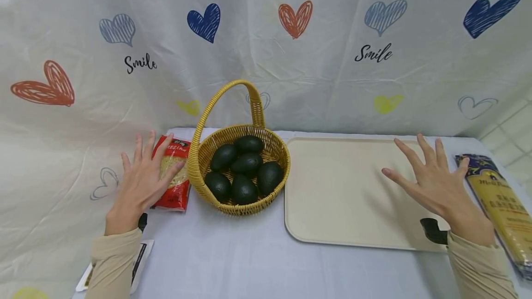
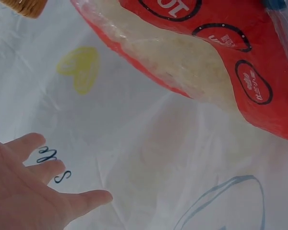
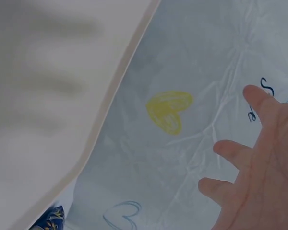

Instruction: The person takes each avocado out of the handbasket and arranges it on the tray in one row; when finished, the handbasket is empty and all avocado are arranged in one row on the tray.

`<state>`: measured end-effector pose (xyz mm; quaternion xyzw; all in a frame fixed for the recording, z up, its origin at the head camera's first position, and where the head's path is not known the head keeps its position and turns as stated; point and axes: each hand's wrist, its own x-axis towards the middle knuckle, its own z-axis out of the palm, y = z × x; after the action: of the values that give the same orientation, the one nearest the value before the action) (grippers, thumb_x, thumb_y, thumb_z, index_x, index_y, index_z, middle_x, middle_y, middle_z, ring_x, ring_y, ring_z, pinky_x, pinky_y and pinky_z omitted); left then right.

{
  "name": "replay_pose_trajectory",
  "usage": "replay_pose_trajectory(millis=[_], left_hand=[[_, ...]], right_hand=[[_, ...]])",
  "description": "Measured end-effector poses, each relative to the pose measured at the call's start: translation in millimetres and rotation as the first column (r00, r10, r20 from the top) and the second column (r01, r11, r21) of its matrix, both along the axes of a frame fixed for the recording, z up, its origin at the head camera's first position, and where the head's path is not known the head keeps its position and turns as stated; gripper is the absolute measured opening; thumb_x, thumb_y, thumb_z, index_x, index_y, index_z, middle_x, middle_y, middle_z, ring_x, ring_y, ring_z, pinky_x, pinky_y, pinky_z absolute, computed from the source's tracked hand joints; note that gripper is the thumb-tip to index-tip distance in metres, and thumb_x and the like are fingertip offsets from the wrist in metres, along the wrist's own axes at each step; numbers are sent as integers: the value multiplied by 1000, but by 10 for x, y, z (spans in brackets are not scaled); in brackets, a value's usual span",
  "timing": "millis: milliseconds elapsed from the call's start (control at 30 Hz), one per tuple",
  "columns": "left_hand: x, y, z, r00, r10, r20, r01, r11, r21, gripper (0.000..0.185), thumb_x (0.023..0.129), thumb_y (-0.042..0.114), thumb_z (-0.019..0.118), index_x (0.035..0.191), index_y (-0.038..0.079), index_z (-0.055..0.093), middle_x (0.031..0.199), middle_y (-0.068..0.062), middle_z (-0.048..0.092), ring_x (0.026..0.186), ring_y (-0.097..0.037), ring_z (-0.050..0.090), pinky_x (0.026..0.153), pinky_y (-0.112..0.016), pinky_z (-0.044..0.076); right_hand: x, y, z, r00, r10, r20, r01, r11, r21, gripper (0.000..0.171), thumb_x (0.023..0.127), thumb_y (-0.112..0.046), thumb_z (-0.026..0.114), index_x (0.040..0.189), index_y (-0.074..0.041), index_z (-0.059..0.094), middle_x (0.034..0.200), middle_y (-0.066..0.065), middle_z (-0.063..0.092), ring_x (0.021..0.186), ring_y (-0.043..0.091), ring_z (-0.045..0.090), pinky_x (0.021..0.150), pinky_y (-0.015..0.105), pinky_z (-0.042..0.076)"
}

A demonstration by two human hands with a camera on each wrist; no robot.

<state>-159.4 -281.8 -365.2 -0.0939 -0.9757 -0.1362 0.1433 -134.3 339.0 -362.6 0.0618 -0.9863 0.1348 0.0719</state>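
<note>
Left hand (image 1: 143,178) and right hand (image 1: 436,184), both empty, fingers spread wide, flank one basket (image 1: 238,210) of six avocados (image 1: 246,164).

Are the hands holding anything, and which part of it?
Nothing is held: the left hand and the right hand are both spread wide, gripping nothing.

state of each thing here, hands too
Left bare hand: spread, empty
Right bare hand: spread, empty
Yellow woven basket: upright, loaded
Dark green avocados: whole, in basket
Cream rectangular tray: lying flat
Red plastic packet: filled, seal unclear
Yellow and blue plastic packet: filled, seal unclear
White flat package: partly hidden
White printed cloth: creased
</note>
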Motion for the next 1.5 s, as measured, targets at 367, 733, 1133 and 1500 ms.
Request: replay_pose_trajectory(millis=[367,733,1133,1500], left_hand=[[-6,8,-9,1000,-5,-6,5,1000,13,83,101,65,46,169,23,21,173,-23,8,158,-51,-3,108,-87,-4],[95,2,85,995,-96,-28,99,985,142,75,107,52,46,170,25,15,175,-18,7,159,-48,-2,112,-84,-3],[585,391,475,856,-453,-249,491,561,666,68,110,22,46,169,17,14,162,-14,43,139,-21,53,117,-30,37],[644,636,474,803,-544,-243,556,537,635,105,83,-24,69,167,8,15,149,-6,52,127,-11,62,99,-19,52]], right_hand=[[18,-1,21,1000,-3,9,3,1000,2,87,102,-59,54,170,-30,8,172,25,-9,152,55,-21,94,90,-20],[47,-68,22,1000,15,13,-15,1000,0,87,102,-59,55,170,-29,10,172,26,-6,152,56,-19,95,91,-19],[76,-503,49,991,129,-39,-129,992,-11,86,98,-59,62,168,-34,19,174,22,6,157,50,-10,101,89,-15],[0,-1215,117,944,314,-103,-309,949,59,81,94,-64,65,163,-33,36,171,17,22,158,49,8,106,89,-1]])
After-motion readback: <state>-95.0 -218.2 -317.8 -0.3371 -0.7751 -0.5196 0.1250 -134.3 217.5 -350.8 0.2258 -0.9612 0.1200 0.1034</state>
